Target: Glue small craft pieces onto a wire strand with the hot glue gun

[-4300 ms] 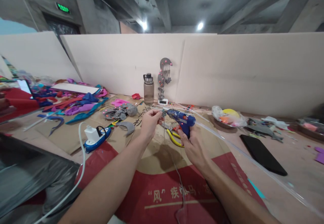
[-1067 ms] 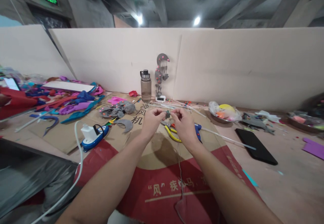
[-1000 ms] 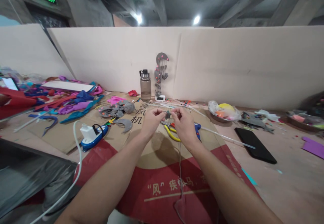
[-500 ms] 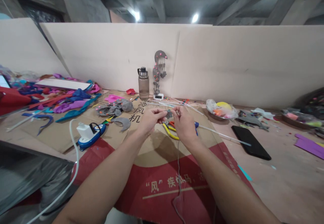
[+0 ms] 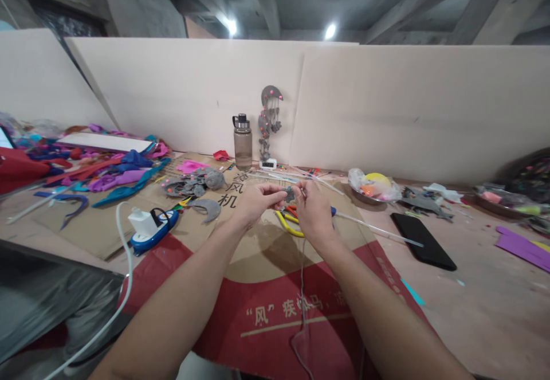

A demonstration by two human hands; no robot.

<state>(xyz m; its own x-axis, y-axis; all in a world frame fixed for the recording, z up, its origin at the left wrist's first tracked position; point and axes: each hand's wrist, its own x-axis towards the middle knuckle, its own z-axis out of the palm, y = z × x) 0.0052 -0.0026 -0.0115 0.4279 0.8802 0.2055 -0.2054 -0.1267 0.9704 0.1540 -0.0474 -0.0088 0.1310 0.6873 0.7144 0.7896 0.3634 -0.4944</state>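
Note:
Between my two hands is a small grey felt piece (image 5: 290, 194), partly hidden by the fingers. My left hand (image 5: 261, 201) pinches its left side between thumb and fingers. On the other side my right hand (image 5: 313, 208) has its fingertips closed at the piece's edge; whether it also grips something thin there is too small to tell. A grey string (image 5: 302, 288) runs down from below my right hand over the red cardboard (image 5: 240, 317). Scissors with yellow and orange handles (image 5: 286, 225) lie under my hands. A grey felt crescent (image 5: 208, 210) rests to the left.
A power strip (image 5: 161, 232) with a white charger lies left, near coloured fabric scraps (image 5: 124, 179). At the back stand a water bottle (image 5: 243, 145) and a grey hanging ornament (image 5: 270, 122). A glue stick (image 5: 378, 228) touches a black phone (image 5: 423, 241) on the right, beyond it a bowl (image 5: 373, 196).
My hands stay together at the felt piece, with only slight finger movement and a small turn of the piece. The whole view has shifted slightly.

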